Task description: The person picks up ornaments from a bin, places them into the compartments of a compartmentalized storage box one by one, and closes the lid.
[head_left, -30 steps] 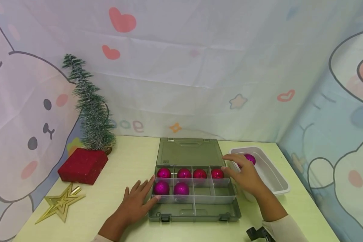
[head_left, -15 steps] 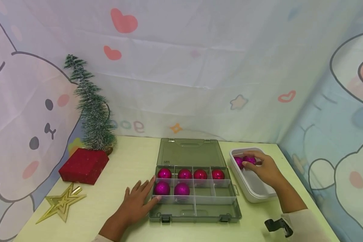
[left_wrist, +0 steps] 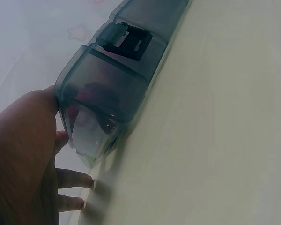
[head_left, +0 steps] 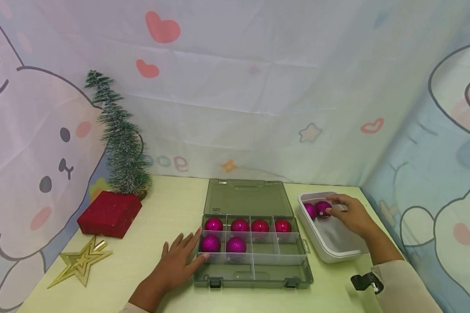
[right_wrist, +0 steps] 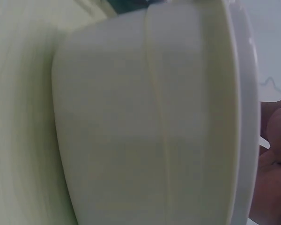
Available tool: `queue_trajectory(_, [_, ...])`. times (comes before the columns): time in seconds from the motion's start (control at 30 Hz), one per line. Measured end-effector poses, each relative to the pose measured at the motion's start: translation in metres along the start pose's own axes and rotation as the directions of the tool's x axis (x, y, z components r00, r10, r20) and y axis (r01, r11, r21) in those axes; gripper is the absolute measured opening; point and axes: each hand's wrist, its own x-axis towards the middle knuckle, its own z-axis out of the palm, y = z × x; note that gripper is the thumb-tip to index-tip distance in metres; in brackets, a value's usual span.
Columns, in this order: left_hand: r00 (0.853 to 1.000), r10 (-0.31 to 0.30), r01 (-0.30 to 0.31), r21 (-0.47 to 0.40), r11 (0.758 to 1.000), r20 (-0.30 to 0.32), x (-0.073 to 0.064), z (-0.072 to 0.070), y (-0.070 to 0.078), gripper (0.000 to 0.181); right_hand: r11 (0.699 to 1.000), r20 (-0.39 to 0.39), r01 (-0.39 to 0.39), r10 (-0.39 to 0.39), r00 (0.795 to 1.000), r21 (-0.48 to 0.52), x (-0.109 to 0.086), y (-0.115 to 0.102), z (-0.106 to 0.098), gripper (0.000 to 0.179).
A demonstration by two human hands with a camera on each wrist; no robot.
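Note:
A tinted clear compartment box (head_left: 254,284) lies with its lid (head_left: 246,198) folded back. Shiny pink-red Christmas balls (head_left: 260,225) fill its back row. Two glittery magenta balls (head_left: 210,243) occupy the left cells of the middle row. My left hand (head_left: 176,261) rests along the box's left side, fingers spread and thumb at the edge. Over the white tub (head_left: 317,243), my right hand (head_left: 350,215) has thumb and forefinger apart, tips at the right side of a glittery magenta ball (head_left: 322,208). Another such ball (head_left: 309,211) sits beside it. The tub wall hides most right fingers in the right wrist view.
At the left, a small frosted Christmas tree (head_left: 125,148) stands behind a red velvety block (head_left: 109,214). A gold star topper (head_left: 80,262) lies in front of them. A printed cloth (head_left: 235,95) hangs behind the table.
My right hand moved from the box's right edge into the tub, reached round a ball, then drew slightly right. That ball now shows its cap. The left hand stayed in place.

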Motion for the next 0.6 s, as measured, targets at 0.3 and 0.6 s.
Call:
queue_trajectory(0.3, [1.000,0.001,-0.001,0.002,1.000,0.001,0.000,0.001,0.000,0.082,0.998,0.106,-0.046,0.050,0.993,-0.044,0.010,0.012,0.004,0.043])
queue_trajectory(0.6, [1.000,0.001,-0.001,-0.002,1.000,-0.001,-0.001,0.000,0.001,0.082,0.994,0.107,-0.063,0.072,0.992,-0.084,0.016,0.013,0.007,0.039])
